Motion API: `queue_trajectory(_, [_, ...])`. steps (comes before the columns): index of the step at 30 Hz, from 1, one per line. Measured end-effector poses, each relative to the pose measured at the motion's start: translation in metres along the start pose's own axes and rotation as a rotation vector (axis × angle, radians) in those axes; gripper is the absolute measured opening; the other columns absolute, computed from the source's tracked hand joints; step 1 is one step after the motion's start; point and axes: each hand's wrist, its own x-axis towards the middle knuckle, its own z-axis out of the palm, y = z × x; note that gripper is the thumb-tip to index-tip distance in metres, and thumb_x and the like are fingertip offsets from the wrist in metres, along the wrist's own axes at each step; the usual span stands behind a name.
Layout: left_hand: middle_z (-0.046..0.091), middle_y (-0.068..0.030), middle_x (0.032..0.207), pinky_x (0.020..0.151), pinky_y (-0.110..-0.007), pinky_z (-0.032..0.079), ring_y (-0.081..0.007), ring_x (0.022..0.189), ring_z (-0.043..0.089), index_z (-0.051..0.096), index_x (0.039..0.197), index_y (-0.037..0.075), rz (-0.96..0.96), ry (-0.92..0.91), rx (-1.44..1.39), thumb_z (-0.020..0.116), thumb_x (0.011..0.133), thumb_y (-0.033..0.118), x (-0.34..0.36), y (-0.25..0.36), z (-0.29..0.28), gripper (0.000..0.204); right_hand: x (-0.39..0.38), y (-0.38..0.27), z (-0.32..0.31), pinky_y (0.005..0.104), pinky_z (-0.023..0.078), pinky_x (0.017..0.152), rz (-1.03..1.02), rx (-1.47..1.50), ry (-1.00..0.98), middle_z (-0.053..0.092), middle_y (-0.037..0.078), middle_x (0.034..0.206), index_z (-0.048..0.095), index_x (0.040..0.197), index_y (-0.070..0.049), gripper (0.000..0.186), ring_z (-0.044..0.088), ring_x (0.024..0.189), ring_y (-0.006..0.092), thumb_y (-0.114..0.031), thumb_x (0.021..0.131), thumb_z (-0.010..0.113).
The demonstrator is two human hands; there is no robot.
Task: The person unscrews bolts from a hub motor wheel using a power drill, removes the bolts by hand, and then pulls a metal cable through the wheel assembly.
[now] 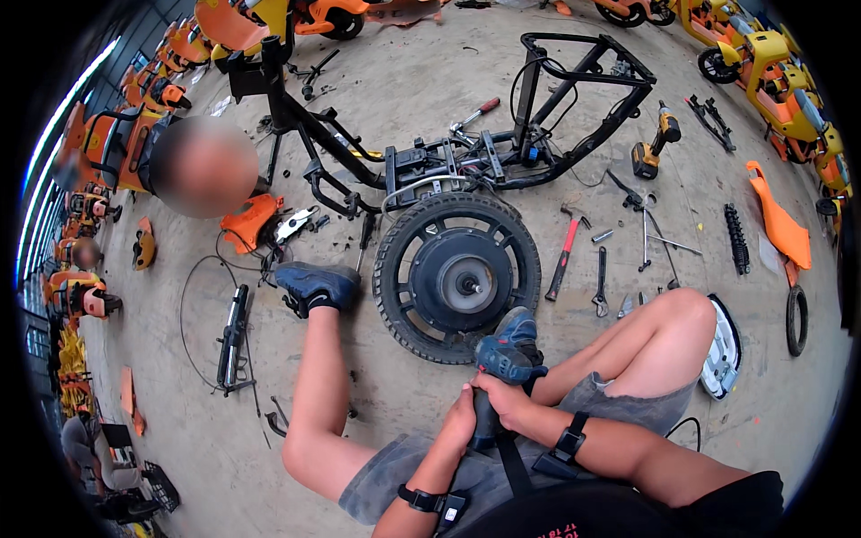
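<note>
Near centre: your left hand (461,418), right hand (504,401) both grasping a power tool (504,360)!
Axis: near to far, aimed away.
Shape: rounded, blue.

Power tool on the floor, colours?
Power tool is yellow and black, clearest in the head view.

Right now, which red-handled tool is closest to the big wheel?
The hammer right of the wheel; the other tool lies farther off, past the black frame.

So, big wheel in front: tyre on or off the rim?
On: the black treaded tyre encircles the rim wherever its edge shows.
</note>
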Motion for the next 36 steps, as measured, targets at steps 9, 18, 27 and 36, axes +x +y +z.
queue_trajectory(9, [0.054, -0.0124, 0.135, 0.101, -0.033, 0.044, -0.0217, 0.121, 0.054, 0.042, 0.141, 0.004, -0.113, -0.272, -0.544, 0.016, 0.104, 0.049, 0.003, -0.001, 0.011, 0.063, -0.003, 0.014, 0.001, 0.0304, 0.048, 0.077, -0.236, -0.330, -0.005, 0.064, 0.003, 0.092, 0.063, 0.097, -0.005, 0.018, 0.059, 0.083, 0.0135, -0.019, 0.086, 0.067])
queue_trajectory(18, [0.060, -0.0271, 0.124, 0.098, -0.041, 0.043, -0.0373, 0.118, 0.057, 0.052, 0.131, -0.001, -0.106, -0.192, -0.171, 0.017, 0.101, 0.055, 0.020, -0.022, 0.019, 0.073, -0.004, 0.013, -0.006, 0.0323, 0.049, 0.081, 0.005, -0.108, -0.089, 0.069, 0.009, 0.089, 0.063, 0.092, -0.002, 0.020, 0.064, 0.083, 0.0195, -0.021, 0.092, 0.060])
queue_trajectory(27, [0.058, -0.0302, 0.123, 0.101, -0.044, 0.040, -0.0425, 0.121, 0.053, 0.057, 0.123, -0.005, -0.027, -0.126, 0.003, 0.021, 0.100, 0.049, 0.004, 0.001, 0.013, 0.069, 0.022, 0.033, -0.035, 0.0277, 0.044, 0.076, -0.039, -0.115, -0.033, 0.057, -0.001, 0.085, 0.058, 0.085, -0.011, 0.006, 0.054, 0.082, 0.0111, -0.013, 0.087, 0.065])
queue_trajectory(36, [0.059, -0.0301, 0.122, 0.102, -0.043, 0.040, -0.0419, 0.121, 0.053, 0.058, 0.122, -0.006, -0.050, -0.106, -0.003, 0.023, 0.099, 0.050, 0.015, -0.016, 0.021, 0.069, 0.023, 0.033, -0.034, 0.0284, 0.045, 0.077, -0.046, -0.147, -0.014, 0.059, 0.001, 0.087, 0.060, 0.088, -0.010, 0.007, 0.057, 0.084, 0.0130, -0.015, 0.086, 0.064])
